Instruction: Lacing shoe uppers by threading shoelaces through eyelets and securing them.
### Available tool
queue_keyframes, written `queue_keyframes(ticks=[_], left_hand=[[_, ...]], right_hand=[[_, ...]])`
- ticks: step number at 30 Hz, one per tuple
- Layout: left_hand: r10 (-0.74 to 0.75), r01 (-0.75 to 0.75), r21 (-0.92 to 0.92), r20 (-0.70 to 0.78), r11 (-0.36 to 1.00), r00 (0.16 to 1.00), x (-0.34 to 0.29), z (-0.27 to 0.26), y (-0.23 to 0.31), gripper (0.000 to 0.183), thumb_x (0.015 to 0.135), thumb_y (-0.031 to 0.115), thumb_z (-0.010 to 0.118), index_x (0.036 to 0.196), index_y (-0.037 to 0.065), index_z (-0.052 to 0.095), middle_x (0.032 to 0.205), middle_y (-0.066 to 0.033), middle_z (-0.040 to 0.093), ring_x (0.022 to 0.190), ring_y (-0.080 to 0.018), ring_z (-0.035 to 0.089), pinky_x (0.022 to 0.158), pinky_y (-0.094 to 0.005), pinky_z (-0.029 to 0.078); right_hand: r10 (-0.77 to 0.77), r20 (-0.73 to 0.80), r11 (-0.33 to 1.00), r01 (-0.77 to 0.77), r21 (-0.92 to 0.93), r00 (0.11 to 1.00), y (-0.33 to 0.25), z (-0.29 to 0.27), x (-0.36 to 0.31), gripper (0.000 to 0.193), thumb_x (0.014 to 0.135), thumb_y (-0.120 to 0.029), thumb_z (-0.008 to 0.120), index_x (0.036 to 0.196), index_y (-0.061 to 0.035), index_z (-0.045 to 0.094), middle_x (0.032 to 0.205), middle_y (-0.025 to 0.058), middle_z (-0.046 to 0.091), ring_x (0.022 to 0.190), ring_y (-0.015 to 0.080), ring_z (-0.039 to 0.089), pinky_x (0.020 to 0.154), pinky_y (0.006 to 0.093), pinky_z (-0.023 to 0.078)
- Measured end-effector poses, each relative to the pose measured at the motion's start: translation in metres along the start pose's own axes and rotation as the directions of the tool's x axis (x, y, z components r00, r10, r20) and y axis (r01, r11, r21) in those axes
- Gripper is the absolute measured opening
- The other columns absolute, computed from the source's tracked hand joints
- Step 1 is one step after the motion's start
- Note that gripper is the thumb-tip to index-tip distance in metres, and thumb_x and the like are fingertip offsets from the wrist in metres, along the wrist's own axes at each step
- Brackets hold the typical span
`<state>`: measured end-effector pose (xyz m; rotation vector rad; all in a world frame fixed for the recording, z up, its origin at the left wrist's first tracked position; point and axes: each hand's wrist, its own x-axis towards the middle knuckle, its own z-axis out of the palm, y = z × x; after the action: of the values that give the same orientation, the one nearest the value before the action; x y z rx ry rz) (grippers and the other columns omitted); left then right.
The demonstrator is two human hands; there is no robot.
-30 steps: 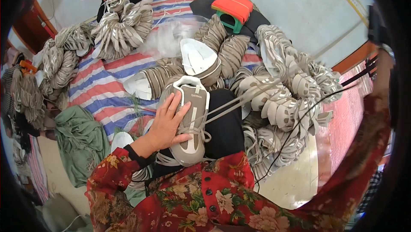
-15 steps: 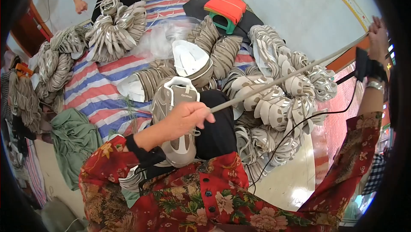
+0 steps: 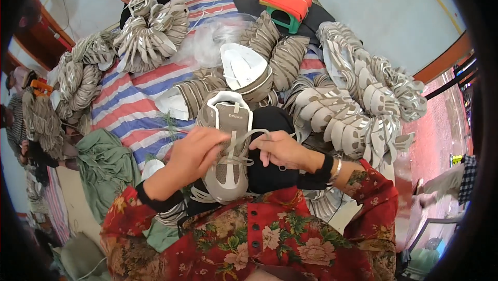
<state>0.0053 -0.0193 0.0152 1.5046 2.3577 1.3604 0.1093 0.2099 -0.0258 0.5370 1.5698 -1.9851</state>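
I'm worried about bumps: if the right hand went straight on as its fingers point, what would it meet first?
Probably the laces on the shoe, with the left hand beyond; how high the right hand sits is unclear.

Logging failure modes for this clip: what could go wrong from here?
1. The flat beige lace might slip: the right hand seems to hold it only by a pinch.
2. The taupe-and-beige shoe upper could shift: it sits beside the black-trousered knee, and whether the left hand above it presses down is unclear.
3. A sideways pull might disturb the fanned stack of beige uppers to the right.
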Motion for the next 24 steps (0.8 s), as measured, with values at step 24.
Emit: queue_keyframes(ticks=[24], left_hand=[[0.018,0.006,0.224,-0.108,0.975,0.994,-0.048,0.016,0.003,0.040,0.066,0.015,0.076,0.102,0.008,0.060,0.084,-0.0065,0.059,0.081,-0.0258,0.057,0.069,-0.0354,0.048]], right_hand=[[0.079,0.119,0.975,-0.102,0.198,0.990,0.018,0.024,-0.008,0.013,0.090,-0.010,0.056,0.098,0.0003,0.055,0.071,0.0083,0.063,0.038,0.0066,0.041,0.035,0.0219,0.030]])
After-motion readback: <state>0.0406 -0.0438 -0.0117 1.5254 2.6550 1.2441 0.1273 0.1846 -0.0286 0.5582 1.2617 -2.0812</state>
